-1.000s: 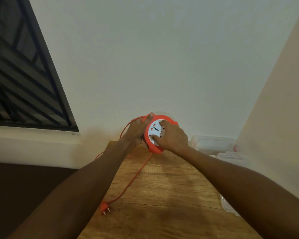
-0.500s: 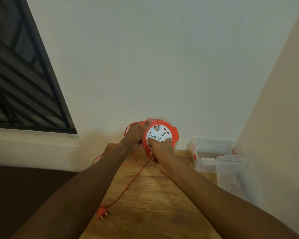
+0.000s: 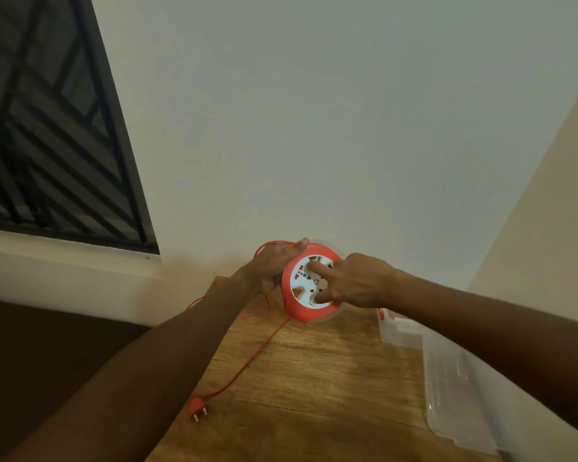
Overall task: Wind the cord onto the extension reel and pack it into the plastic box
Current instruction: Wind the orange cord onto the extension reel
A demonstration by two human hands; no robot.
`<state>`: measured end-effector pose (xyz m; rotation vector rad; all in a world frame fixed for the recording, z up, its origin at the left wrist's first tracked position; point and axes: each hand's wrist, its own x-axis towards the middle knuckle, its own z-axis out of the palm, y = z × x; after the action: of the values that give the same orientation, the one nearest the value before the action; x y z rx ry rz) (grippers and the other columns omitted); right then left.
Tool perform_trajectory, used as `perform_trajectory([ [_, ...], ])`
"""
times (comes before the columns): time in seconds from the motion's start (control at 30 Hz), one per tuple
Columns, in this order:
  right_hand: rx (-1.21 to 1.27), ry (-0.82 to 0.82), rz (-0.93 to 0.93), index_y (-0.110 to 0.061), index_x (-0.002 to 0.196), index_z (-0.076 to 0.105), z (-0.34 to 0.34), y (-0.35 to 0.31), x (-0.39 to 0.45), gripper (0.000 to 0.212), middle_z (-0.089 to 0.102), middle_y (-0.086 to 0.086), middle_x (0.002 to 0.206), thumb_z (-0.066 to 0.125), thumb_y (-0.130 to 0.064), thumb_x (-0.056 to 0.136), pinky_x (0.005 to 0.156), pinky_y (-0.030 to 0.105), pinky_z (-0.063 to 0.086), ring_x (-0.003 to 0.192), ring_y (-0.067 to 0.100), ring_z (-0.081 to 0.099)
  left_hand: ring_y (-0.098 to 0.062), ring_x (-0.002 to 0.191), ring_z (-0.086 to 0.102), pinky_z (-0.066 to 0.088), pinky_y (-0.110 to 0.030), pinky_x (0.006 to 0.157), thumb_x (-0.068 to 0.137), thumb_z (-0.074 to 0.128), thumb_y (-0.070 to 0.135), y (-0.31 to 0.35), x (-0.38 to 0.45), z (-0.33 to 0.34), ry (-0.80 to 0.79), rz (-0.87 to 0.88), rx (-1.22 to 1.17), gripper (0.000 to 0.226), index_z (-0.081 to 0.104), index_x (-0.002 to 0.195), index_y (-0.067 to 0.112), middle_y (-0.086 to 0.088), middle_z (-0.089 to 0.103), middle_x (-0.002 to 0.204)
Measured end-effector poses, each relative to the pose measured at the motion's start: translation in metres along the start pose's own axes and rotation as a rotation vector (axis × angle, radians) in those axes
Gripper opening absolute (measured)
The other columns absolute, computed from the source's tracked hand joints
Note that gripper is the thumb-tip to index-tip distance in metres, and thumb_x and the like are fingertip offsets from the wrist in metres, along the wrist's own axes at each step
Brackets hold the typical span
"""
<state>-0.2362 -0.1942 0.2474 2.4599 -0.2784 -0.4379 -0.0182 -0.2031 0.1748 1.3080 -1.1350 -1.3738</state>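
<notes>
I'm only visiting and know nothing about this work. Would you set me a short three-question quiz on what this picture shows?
1. True or false: the plug is already wound up against the reel.
2. Which hand has fingers on the reel's white socket face? A) left B) right C) neither
3. Fill in: the clear plastic box stands at the table's ____ side, by the wall.

Key
1. False: it lies on the wood with loose cord trailing to it.
2. B: the right hand has fingers on the face, while the left hand holds the reel's far edge.
3. right
</notes>
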Motion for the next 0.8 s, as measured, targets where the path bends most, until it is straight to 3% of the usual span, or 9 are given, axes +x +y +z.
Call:
perform_trajectory([
  [0.1, -0.084, 0.008, -0.079, -0.038, 0.149, 0.03, -0.012, 0.009, 0.003, 0.077, 0.038, 0.016, 0.146, 0.075, -0.034, 0.086, 0.072, 0.038, 0.057, 0.107, 0.036, 0.062, -0.028, 0.087, 0.08, 0.067, -0.042, 0.08, 0.095, 0.064, 0.055, -0.002, 0.0, 0.001, -0.043, -0.03, -0.017, 0.043, 0.076, 0.109, 0.015, -0.013, 0.082, 0.105],
  [0.2, -0.141, -0.01, -0.078, -0.039, 0.151, 0.023, -0.024, 0.009, 0.008, 0.087, 0.041, 0.016, 0.142, 0.077, -0.038, 0.083, 0.075, 0.039, 0.056, 0.11, 0.034, 0.06, -0.03, 0.088, 0.079, 0.066, -0.043, 0.082, 0.096, 0.066, 0.053, -0.002, 0.001, 0.001, -0.041, -0.014, -0.051, 0.04, 0.08, 0.1, 0.016, -0.017, 0.08, 0.107],
  [0.37, -0.21, -0.114, -0.007, -0.028, 0.151, 0.034, -0.035, -0.007, 0.018, 0.071, 0.049, 0.017, 0.142, 0.071, -0.028, 0.09, 0.087, 0.043, 0.054, 0.122, 0.035, 0.056, -0.027, 0.088, 0.078, 0.065, -0.043, 0.083, 0.098, 0.062, 0.051, 0.005, 0.003, 0.003, -0.048, 0.021, -0.125, 0.042, 0.077, 0.112, 0.014, -0.014, 0.08, 0.108],
  [0.53, -0.26, -0.161, 0.003, -0.019, 0.147, 0.043, -0.042, -0.012, 0.023, 0.051, 0.056, 0.015, 0.137, 0.057, -0.02, 0.098, 0.092, 0.042, 0.053, 0.123, 0.036, 0.055, -0.025, 0.082, 0.079, 0.066, -0.038, 0.074, 0.099, 0.063, 0.048, 0.006, -0.002, 0.007, -0.04, 0.015, -0.19, 0.04, 0.079, 0.106, 0.013, -0.011, 0.081, 0.102],
  [0.7, -0.261, -0.108, -0.011, -0.014, 0.142, 0.048, -0.037, -0.014, 0.022, 0.048, 0.059, 0.016, 0.134, 0.06, -0.02, 0.097, 0.093, 0.044, 0.053, 0.119, 0.036, 0.058, -0.025, 0.085, 0.079, 0.067, -0.04, 0.078, 0.1, 0.059, 0.05, 0.003, -0.005, 0.006, -0.041, 0.018, -0.208, 0.041, 0.076, 0.113, 0.015, -0.009, 0.082, 0.104],
  [0.8, -0.226, -0.065, -0.021, -0.017, 0.143, 0.045, -0.031, -0.011, 0.023, 0.056, 0.057, 0.014, 0.137, 0.067, -0.026, 0.092, 0.095, 0.046, 0.053, 0.119, 0.034, 0.059, -0.023, 0.081, 0.08, 0.066, -0.036, 0.069, 0.099, 0.062, 0.048, 0.005, -0.006, 0.008, -0.03, 0.026, -0.175, 0.037, 0.077, 0.107, 0.015, -0.007, 0.083, 0.099],
])
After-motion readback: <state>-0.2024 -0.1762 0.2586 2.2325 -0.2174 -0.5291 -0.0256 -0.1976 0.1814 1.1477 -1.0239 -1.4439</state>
